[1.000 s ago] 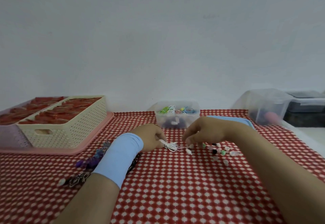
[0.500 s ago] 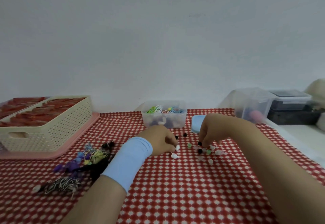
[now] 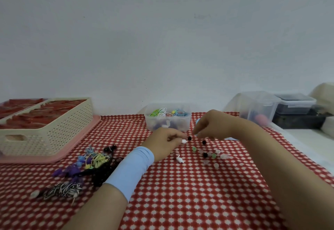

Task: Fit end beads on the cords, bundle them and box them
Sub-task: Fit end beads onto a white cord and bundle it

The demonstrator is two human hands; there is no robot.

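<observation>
Pinching the end of a white cord [image 3: 178,155] in its curled fingers, the left hand [image 3: 165,144] rests low on the counter [image 3: 180,193] with a white end bead [image 3: 184,141] showing right at its fingertips. It is braced there, I judge, so the small bead can be seated without the cord slipping. The rest of that cord trails out from under the palm toward the viewer and ends in a second white bead [image 3: 180,160] lying on the red checked cloth. The right hand [image 3: 215,126] hangs over the scatter of loose beads [image 3: 209,154], fingers bent downward, their tips near a black bead [image 3: 189,138] that sits just beside the left hand's fingertips. Whether it has anything pinched cannot be told from this angle. The beads lie spread in a single layer close to both hands, probably so one colour can be picked out easily. Behind them stands a clear tub [image 3: 168,130] with coloured cords inside, within easy reach. Beside the blue sleeve [image 3: 128,172], bundled cords lie in a loose heap — a yellow-green bundle [image 3: 98,159], a purple bundle [image 3: 66,171], a black bundle [image 3: 104,172] and a striped bundle [image 3: 61,190] — apparently set aside until boxing. Farther left, a cream perforated basket [image 3: 48,130] sits on a pink tray [image 3: 79,141].
</observation>
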